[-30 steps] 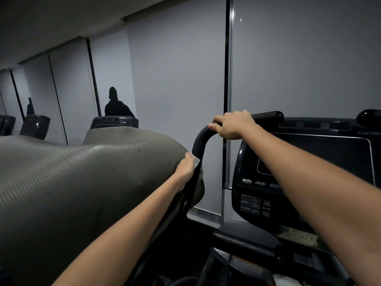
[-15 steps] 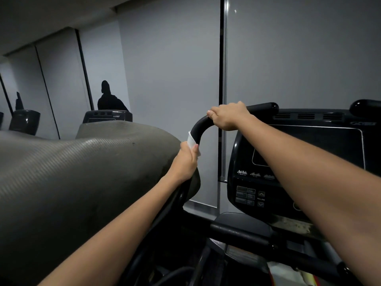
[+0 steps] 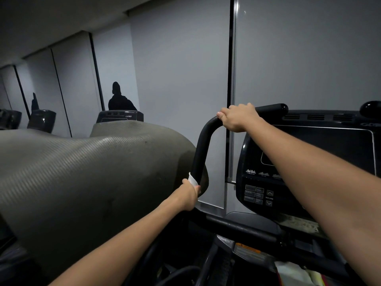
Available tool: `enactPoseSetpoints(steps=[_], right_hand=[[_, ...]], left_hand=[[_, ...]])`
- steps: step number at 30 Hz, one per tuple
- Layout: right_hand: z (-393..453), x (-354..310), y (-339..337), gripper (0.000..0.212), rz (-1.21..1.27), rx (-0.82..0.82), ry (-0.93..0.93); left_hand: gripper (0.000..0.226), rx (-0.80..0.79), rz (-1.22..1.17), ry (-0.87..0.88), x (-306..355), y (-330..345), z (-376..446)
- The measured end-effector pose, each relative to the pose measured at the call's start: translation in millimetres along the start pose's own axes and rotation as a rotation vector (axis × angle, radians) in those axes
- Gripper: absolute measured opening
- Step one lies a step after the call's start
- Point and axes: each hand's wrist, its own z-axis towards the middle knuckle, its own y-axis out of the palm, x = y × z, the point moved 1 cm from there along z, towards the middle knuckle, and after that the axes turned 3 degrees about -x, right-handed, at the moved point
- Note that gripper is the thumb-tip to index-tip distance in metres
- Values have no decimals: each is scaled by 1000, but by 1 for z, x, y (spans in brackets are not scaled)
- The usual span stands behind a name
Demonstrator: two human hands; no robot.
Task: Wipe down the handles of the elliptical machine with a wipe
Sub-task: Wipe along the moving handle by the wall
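Hands grip the black handle (image 3: pixel 203 145) at frame centre: right hand (image 3: pixel 237 117) curls over its top bend, left hand (image 3: pixel 188 196) clasps the white wipe (image 3: pixel 193 180) low on the shaft. Wipe seems thinly pinched; it may bunch or slip, leaving patches uncleaned.

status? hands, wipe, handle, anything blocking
Left hand grips white wipe around lower shaft of black handle. Right hand grips handle's top bend, no wipe seen. Grey ribbed mat crowds the handle's left side.
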Motion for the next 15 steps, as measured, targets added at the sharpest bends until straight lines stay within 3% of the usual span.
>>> enactPoseSetpoints(steps=[4, 10, 15], right_hand=[[1, 0, 2, 54, -2, 15, -2], [2, 1, 3, 52, -2, 34, -11], [3, 2, 4, 52, -15, 54, -20]], left_hand=[[42, 155, -59, 81, 15, 1, 4], [41, 362, -137, 176, 62, -29, 27], [42, 413, -128, 293, 105, -70, 57]])
